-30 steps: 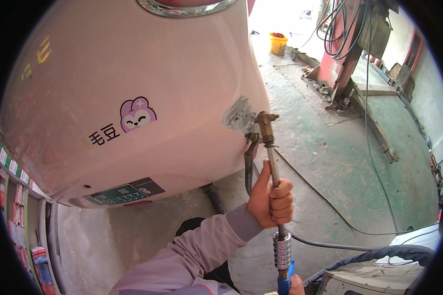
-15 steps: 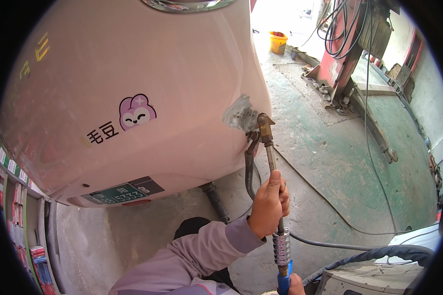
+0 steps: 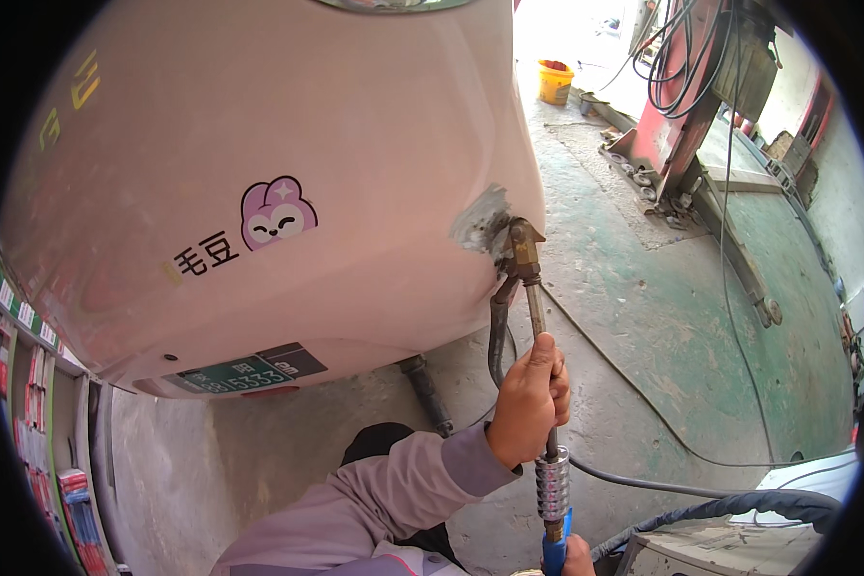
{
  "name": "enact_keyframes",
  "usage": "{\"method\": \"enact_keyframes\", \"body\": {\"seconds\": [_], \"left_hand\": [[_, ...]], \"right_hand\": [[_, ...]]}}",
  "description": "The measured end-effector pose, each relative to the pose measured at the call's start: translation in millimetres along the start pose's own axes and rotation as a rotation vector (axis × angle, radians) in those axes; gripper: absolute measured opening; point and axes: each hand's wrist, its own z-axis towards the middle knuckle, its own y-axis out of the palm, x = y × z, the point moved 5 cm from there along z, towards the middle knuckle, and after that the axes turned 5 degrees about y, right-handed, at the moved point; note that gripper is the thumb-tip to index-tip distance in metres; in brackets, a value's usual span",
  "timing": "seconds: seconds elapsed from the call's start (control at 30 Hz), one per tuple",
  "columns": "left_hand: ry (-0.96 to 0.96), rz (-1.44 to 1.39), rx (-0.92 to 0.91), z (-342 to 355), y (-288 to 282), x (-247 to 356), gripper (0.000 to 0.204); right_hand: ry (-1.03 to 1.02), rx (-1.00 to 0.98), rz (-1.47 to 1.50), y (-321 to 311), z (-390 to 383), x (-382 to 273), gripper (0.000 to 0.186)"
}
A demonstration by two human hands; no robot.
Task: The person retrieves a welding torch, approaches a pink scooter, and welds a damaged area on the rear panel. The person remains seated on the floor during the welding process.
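Observation:
My left hand [image 3: 528,403] is closed around the steel rod of a slide-hammer dent puller [image 3: 536,312], thumb lying along the rod. The puller's brass-coloured head [image 3: 521,252] is against the sanded grey patch [image 3: 482,221] on a pink car's body panel [image 3: 384,144]; the exact contact point is hidden. Below my left hand is a ribbed silver weight [image 3: 552,488]. At the lower edge my right hand [image 3: 578,557], partly out of view, is closed on the puller's blue handle [image 3: 555,552]. A thick dark cable [image 3: 497,336] hangs from beside the head.
A welding machine's casing [image 3: 682,557] with a thick sleeved cable [image 3: 720,506] stands at lower right. Thin cables cross the floor. A pink lift post [image 3: 667,134] with its arm [image 3: 739,264] and a yellow bucket [image 3: 555,84] are farther back. Shelves [image 3: 43,413] stand at left.
The car panel, patch and puller head appear slightly farther right in the view. Both hands keep their grips, and the head stays at the patch.

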Motion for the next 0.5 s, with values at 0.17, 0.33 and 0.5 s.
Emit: {"method": "enact_keyframes", "body": {"seconds": [0.17, 0.33, 0.5], "left_hand": [[0.020, -0.008, -0.013, -0.7, 0.5, 0.0, 0.046], [-0.008, -0.017, -0.020, 0.6, -0.1, 1.5, 0.046], [-0.039, -0.053, -0.024, -1.8, 0.7, 1.1, 0.047]], "right_hand": [[-0.001, -0.007, 0.006, 1.8, -1.1, -8.6, 0.033], [0.001, -0.014, 0.009, 2.6, -1.1, -10.4, 0.033], [0.005, -0.014, 0.019, 2.5, -2.2, -12.1, 0.033]]}}
